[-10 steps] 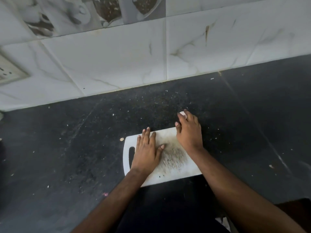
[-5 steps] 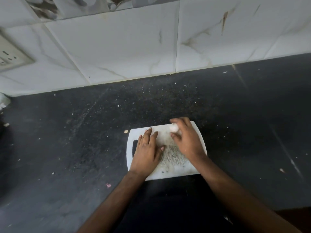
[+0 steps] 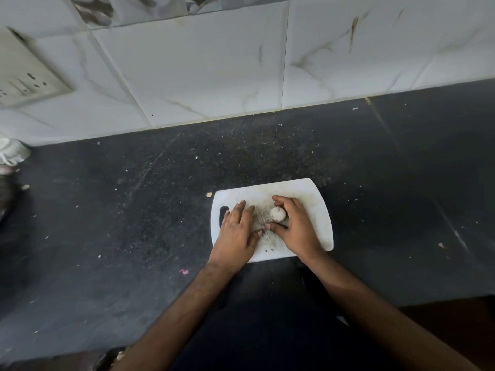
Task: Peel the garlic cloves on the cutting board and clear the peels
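Our right hand point(image 3: 297, 226) pinches the garlic point(image 3: 278, 213) between curled fingers; our left hand point(image 3: 237, 231) lies flat, fingers straight, on the cutting board point(image 3: 318, 210). Light, firm, papery-skinned: we judge the sides grip best.

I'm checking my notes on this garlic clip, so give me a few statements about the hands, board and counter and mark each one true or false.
1. The right hand holds a garlic over the board. True.
2. The left hand grips a knife. False: it lies flat on the board with straight fingers, holding nothing.
3. The board is white and sits on a dark counter. True.
4. The board's handle slot is on its right side. False: the slot is at the left end, beside the left hand.
5. Small scraps dot the counter. True.
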